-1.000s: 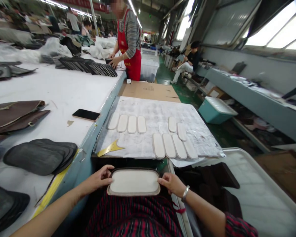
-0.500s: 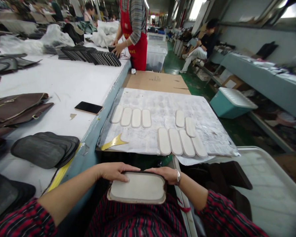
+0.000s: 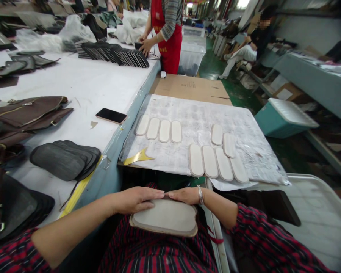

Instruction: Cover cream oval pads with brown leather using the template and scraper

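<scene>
A rounded white panel point(image 3: 166, 216) with a brownish rim rests at my lap, its long side across me. My left hand point(image 3: 139, 199) grips its far edge toward the left, thumb on the white face and fingers along the rim. Around the same edge, farther right, my right hand point(image 3: 184, 195) is closed, and its fingertips meet those of the left. What lies under the panel is hidden. On the board in front are several smaller white oval pieces point(image 3: 165, 131), in a row at left and a cluster point(image 3: 210, 161) at right.
A yellow pointed piece point(image 3: 139, 156) lies on the paper-covered board point(image 3: 187, 113). To the left, the white table point(image 3: 82, 91) bears a phone point(image 3: 111, 115), dark oval pieces point(image 3: 57, 161) and brown bags point(image 3: 28, 115). A co-worker in a red apron point(image 3: 170, 45) handles stacked black pieces. A pale tray point(image 3: 321, 212) stands right.
My left thumb has shifted toward the panel's far edge, and my right fingers have slid left along it to meet the left fingertips. The view has turned slightly left.
</scene>
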